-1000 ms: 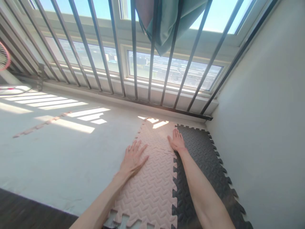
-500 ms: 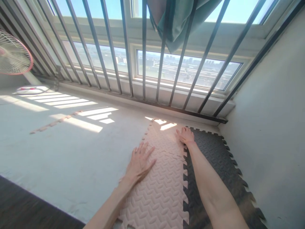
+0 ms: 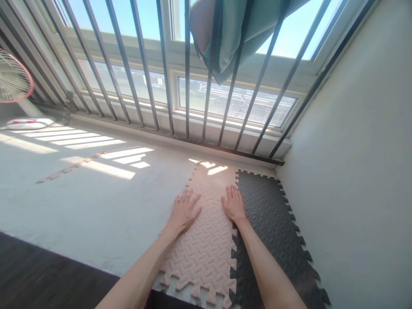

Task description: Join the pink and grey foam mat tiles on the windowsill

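A pink foam floor mat (image 3: 202, 244) with a raised tread pattern and toothed edges lies on the floor, and a thin seam crosses it between my hands. My left hand (image 3: 184, 210) rests on its left edge with the fingers spread. On its right side, close to the joint with the black foam mat (image 3: 267, 214), my right hand (image 3: 234, 204) lies flat with the fingers stretched out. Teeth of the pink and black mats mesh along their shared edge; my right hand and forearm cover part of it.
Metal railing bars (image 3: 187, 86) stand before the window, with a hanging cloth (image 3: 231, 38) behind them. A white wall (image 3: 350, 150) borders the black mat. On the pale floor (image 3: 96, 214) lies a pink toothed strip (image 3: 71, 167). A fan (image 3: 14, 77) stands far left.
My right hand has come back from the far end of the mat joint to the seam and flattened out. The left hand stays on the mat's left edge. The view has shifted slightly.
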`<move>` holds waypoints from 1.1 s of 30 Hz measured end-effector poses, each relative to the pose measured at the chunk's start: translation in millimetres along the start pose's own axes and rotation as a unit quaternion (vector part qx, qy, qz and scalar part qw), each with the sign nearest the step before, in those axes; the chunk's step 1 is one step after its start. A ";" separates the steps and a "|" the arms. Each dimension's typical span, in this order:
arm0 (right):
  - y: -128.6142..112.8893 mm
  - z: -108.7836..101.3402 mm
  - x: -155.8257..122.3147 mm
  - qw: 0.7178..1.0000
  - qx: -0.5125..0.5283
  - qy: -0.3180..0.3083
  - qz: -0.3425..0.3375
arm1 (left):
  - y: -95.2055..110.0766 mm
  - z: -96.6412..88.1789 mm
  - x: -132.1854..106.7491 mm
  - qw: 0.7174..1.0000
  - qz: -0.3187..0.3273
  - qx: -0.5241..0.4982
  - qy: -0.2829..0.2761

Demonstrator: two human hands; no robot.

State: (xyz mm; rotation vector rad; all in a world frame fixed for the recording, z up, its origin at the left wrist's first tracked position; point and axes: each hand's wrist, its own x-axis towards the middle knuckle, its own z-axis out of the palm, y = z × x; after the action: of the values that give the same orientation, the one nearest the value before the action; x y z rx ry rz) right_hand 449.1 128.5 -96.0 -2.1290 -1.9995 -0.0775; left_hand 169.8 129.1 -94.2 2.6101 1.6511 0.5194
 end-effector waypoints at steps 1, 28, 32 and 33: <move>-5.9 -2.6 -18.7 1.000 0.007 0.001 -0.009 | 1.9 1.0 0.2 1.000 0.000 0.005 0.000; -61.1 -98.2 -390.0 0.976 0.197 -0.020 -0.087 | 79.9 -83.5 -290.8 0.986 0.014 -0.165 -0.009; -80.6 -75.1 -463.3 0.964 0.175 -0.189 -0.066 | 105.2 -90.4 -364.1 0.951 0.056 -0.211 -0.221; -87.4 -70.7 -474.5 0.955 0.175 -0.234 -0.041 | 114.1 -93.3 -378.7 0.936 0.067 -0.209 -0.277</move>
State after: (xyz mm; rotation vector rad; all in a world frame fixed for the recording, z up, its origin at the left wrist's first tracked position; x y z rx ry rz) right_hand 335.6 -345.7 -105.2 -1.9567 -2.1354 0.7787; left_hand 96.2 -270.5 -87.9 2.2667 1.0588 0.0931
